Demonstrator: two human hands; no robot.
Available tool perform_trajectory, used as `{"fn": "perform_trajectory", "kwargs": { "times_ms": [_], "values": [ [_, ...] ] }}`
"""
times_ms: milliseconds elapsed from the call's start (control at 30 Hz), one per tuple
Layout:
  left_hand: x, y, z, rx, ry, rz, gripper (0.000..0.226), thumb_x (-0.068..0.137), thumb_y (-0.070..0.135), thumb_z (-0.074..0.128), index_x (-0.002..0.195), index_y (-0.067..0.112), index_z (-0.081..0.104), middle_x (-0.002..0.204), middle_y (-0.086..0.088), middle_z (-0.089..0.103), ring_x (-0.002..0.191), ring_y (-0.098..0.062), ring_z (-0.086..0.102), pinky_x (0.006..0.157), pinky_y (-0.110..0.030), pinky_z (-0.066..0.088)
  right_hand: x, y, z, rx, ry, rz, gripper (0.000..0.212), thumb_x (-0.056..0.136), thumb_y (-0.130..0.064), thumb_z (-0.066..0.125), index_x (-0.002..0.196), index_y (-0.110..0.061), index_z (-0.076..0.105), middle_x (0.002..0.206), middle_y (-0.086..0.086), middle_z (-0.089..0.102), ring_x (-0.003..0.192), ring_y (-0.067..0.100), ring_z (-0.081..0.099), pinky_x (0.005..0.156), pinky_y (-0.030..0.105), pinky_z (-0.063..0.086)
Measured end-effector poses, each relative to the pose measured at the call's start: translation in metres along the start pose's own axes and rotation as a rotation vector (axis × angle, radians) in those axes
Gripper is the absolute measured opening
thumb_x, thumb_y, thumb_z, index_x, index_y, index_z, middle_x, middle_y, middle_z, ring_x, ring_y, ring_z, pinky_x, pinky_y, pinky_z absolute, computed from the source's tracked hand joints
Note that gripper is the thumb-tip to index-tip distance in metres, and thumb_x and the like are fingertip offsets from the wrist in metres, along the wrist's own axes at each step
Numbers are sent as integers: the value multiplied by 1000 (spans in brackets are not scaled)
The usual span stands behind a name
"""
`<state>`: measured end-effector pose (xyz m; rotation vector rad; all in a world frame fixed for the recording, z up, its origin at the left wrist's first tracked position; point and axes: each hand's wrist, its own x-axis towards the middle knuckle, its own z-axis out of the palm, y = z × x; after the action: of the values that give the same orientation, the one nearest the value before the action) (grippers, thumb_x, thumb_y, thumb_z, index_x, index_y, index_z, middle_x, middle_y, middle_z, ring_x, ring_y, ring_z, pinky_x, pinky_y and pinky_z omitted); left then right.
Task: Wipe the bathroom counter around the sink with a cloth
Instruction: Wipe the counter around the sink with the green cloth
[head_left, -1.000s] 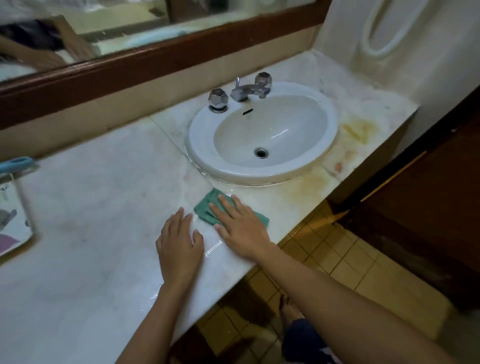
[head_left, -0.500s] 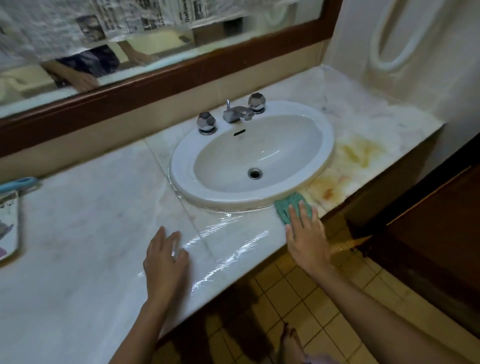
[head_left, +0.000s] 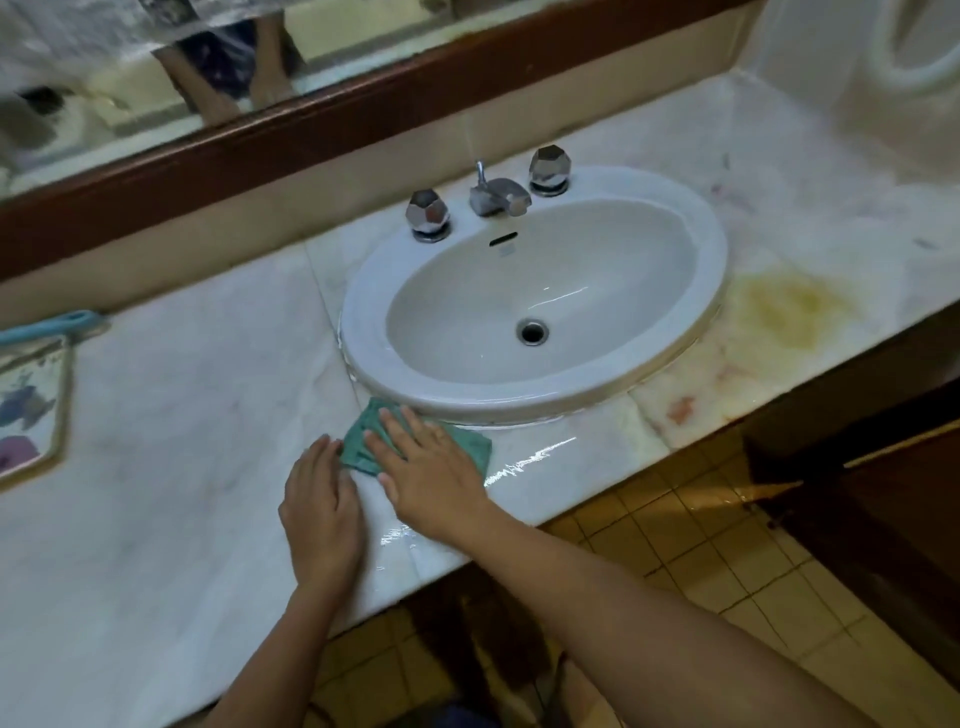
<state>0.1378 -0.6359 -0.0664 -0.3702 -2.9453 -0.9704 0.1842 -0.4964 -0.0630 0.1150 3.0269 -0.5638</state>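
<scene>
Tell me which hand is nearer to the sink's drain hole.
Right. The right hand lies flat on the green cloth at the sink's front rim, just below the drain hole. The left hand rests on the bare counter, farther back toward the counter's front edge.

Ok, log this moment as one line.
step: wiping counter | right hand flat on green cloth, front-left of sink | left hand flat on counter

Home bathroom, sink, mirror, marble counter

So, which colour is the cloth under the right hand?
The cloth is teal green, plain with no pattern; the head view shows it under the right hand.
</scene>
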Motion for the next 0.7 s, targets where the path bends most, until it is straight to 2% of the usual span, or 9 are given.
{"fn": "perform_trajectory", "kwargs": {
  "times_ms": [67, 133, 267, 400, 500, 600, 700],
  "values": [
    [1, -1, 1, 2, 1, -6, 41, 98, 17, 43, 138, 20, 50, 148, 3, 46, 138, -14, 34, 108, -27, 20, 6, -3, 1, -5, 17, 34, 55, 99, -36, 36, 152, -24, 25, 162, 2, 9, 149, 20, 1, 117, 39, 8],
    [0, -2, 2, 31, -13, -6, 44, 95, 24, 41, 139, 20, 49, 149, 4, 44, 139, -15, 32, 109, -29, 19, -7, 0, 4, -11, 23, 14, 55, 99, -37, 35, 152, -25, 23, 162, 1, 8, 149, 19, 0, 118, 37, 6],
    [0, 4, 1, 102, -41, 0, 51, 87, 27, 41, 137, 19, 49, 150, 3, 40, 139, -19, 30, 109, -45, 26, -72, 37, -2, -101, 58, 8, 56, 97, -42, 35, 150, -28, 26, 161, -2, 16, 148, 18, 11, 114, 35, 12],
    [-1, 9, 2, 134, -24, -4, 50, 84, 22, 46, 133, 15, 52, 148, -1, 42, 137, -25, 34, 104, -48, 32, -135, 106, -20, -117, 99, 229, 55, 100, -43, 26, 152, -31, 16, 161, -5, 12, 149, 16, 5, 116, 41, 17],
    [-1, 9, 3, 133, -35, -15, 48, 86, 15, 52, 134, 12, 52, 148, -4, 43, 136, -28, 35, 105, -49, 32, -154, 151, -38, -116, 106, 403, 54, 100, -39, 24, 152, -25, 20, 160, 1, 18, 148, 21, 11, 115, 50, 25],
    [1, 10, 3, 113, -57, -44, 52, 83, 22, 48, 134, 12, 52, 150, -4, 41, 138, -29, 32, 107, -49, 29, -151, 180, -55, -132, 119, 503, 57, 99, -40, 19, 151, -19, 25, 159, 4, 20, 148, 22, 12, 114, 52, 27],
    [1, 27, 5, -40, -111, -98, 55, 80, 29, 51, 132, 15, 55, 150, -8, 36, 139, -31, 27, 111, -48, 25, -141, 192, -66, -98, 188, 639, 59, 99, -42, 15, 152, -18, 22, 160, 4, 15, 148, 23, 8, 116, 50, 22]
  ]
}}
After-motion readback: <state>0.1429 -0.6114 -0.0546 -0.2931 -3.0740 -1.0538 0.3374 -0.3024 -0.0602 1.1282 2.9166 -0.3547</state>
